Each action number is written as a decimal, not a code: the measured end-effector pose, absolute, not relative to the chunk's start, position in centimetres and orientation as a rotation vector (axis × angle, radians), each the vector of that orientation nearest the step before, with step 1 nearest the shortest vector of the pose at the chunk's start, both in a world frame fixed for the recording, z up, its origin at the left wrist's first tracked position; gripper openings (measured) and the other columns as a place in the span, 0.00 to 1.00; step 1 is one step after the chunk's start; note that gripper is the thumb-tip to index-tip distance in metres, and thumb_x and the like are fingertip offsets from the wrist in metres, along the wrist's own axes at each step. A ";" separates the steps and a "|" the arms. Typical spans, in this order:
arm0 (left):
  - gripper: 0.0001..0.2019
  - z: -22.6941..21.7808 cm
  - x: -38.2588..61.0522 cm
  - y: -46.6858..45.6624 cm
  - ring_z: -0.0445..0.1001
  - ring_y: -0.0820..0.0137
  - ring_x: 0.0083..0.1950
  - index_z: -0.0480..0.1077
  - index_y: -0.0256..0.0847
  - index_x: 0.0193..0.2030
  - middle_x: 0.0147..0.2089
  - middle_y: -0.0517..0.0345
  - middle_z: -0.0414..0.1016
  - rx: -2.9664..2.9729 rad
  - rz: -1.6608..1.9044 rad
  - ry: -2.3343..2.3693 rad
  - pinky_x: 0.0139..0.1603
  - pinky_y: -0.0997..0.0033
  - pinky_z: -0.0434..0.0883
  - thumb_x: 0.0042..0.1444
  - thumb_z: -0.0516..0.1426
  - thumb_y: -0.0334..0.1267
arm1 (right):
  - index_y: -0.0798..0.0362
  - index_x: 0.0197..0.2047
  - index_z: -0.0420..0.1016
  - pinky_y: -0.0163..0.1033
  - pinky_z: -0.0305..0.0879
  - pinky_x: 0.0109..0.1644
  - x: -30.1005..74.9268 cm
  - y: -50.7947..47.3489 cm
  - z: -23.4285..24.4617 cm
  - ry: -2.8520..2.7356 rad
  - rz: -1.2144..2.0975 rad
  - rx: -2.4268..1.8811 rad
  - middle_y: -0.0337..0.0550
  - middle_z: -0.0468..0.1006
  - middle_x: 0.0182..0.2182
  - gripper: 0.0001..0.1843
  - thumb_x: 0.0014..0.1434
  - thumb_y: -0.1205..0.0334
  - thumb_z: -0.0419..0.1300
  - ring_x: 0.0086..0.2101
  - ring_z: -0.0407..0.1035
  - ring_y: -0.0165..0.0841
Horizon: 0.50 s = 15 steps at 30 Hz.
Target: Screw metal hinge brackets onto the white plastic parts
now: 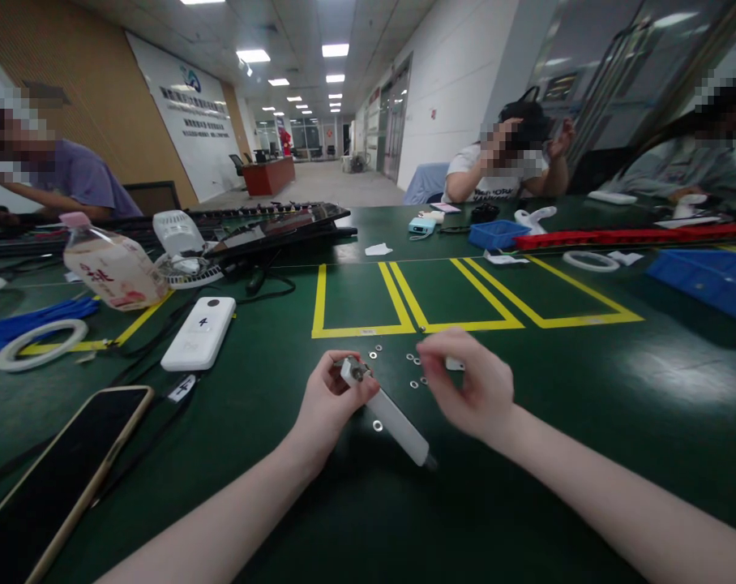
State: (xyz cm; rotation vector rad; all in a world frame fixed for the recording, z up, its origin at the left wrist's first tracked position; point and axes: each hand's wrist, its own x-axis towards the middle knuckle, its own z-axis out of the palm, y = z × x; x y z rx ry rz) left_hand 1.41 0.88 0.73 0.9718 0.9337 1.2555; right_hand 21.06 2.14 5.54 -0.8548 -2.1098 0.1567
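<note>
My left hand [325,401] is closed around the upper end of a white oblong bar [401,426]. A metal fitting [357,369] shows at that end, between thumb and fingers. The bar slants down to the right and has a greyish tip at its low end. To the right, my right hand [474,389] is raised with thumb and forefinger pinched; a tiny shiny bit shows at the fingertips, too small to name. Several small metal washers [413,384] lie on the green table between the hands, and one washer [378,426] lies beside the bar. A small white piece [455,365] is partly hidden behind my right hand.
Yellow tape outlines [368,332] mark the table ahead. At left are a phone [57,478], a white power bank [198,334], a drink bottle [109,264] and a tape roll [40,345]. Blue trays [708,284] stand at right. Other people sit around the table.
</note>
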 end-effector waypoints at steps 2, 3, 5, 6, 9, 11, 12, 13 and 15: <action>0.27 0.8 1.4 0.9 0.74 0.66 0.39 0.68 0.39 0.45 0.39 0.56 0.75 0.970 1.243 0.993 0.44 0.67 0.70 0.41 0.71 0.46 | 0.54 0.45 0.74 0.40 0.68 0.35 23.2 5.6 3.9 -2.030 0.066 -1.099 0.47 0.73 0.36 0.14 0.64 0.64 0.49 0.32 0.68 0.35; 0.27 0.9 1.4 0.9 0.74 0.66 0.39 0.68 0.39 0.44 0.39 0.56 0.74 0.971 1.240 1.021 0.43 0.67 0.69 0.40 0.71 0.47 | 0.55 0.46 0.74 0.41 0.68 0.36 24.0 7.0 3.0 -2.042 0.052 -1.234 0.49 0.72 0.40 0.14 0.64 0.64 0.50 0.34 0.69 0.36; 0.28 1.1 1.4 0.9 0.73 0.66 0.38 0.68 0.39 0.44 0.38 0.56 0.74 0.977 1.229 1.069 0.41 0.67 0.69 0.39 0.71 0.48 | 0.54 0.49 0.75 0.41 0.68 0.36 25.1 8.9 1.5 -2.090 0.070 -1.414 0.49 0.72 0.44 0.15 0.64 0.62 0.52 0.36 0.69 0.37; 0.28 1.1 1.4 0.8 0.73 0.66 0.37 0.68 0.39 0.44 0.38 0.56 0.74 0.985 1.219 1.087 0.40 0.68 0.69 0.39 0.71 0.48 | 0.54 0.50 0.76 0.41 0.68 0.37 25.5 9.4 1.0 -2.116 0.097 -1.475 0.48 0.72 0.44 0.15 0.64 0.61 0.54 0.37 0.70 0.38; 0.26 1.4 1.3 0.7 0.73 0.66 0.38 0.69 0.39 0.42 0.37 0.57 0.74 1.041 1.165 1.085 0.39 0.69 0.69 0.41 0.70 0.48 | 0.53 0.47 0.78 0.40 0.67 0.37 25.8 10.1 0.4 -2.154 0.173 -1.536 0.47 0.74 0.42 0.13 0.63 0.62 0.56 0.39 0.70 0.38; 0.24 1.4 1.2 0.7 0.73 0.66 0.39 0.68 0.39 0.42 0.37 0.57 0.74 1.076 1.125 1.046 0.40 0.69 0.69 0.42 0.70 0.47 | 0.53 0.45 0.79 0.40 0.67 0.38 25.8 10.3 0.5 -2.150 0.199 -1.531 0.45 0.74 0.41 0.11 0.62 0.64 0.57 0.39 0.70 0.38; 0.24 1.4 1.1 0.8 0.73 0.66 0.39 0.68 0.39 0.42 0.37 0.58 0.74 1.081 1.110 1.023 0.40 0.69 0.69 0.42 0.70 0.47 | 0.53 0.43 0.79 0.39 0.67 0.39 25.8 10.3 0.5 -2.147 0.206 -1.526 0.45 0.75 0.40 0.11 0.61 0.66 0.57 0.40 0.70 0.37; 0.24 1.4 1.1 0.8 0.74 0.66 0.39 0.68 0.39 0.42 0.36 0.58 0.74 1.079 1.097 1.003 0.40 0.68 0.69 0.42 0.70 0.47 | 0.54 0.42 0.79 0.39 0.67 0.39 25.9 10.4 0.5 -2.146 0.211 -1.522 0.44 0.75 0.40 0.10 0.61 0.67 0.57 0.40 0.70 0.37; 0.25 1.4 1.1 0.9 0.74 0.66 0.38 0.68 0.39 0.41 0.35 0.58 0.74 1.064 1.079 0.981 0.40 0.68 0.69 0.40 0.71 0.46 | 0.54 0.40 0.78 0.39 0.67 0.40 25.9 10.4 0.5 -2.146 0.207 -1.509 0.44 0.75 0.39 0.08 0.60 0.68 0.57 0.39 0.70 0.37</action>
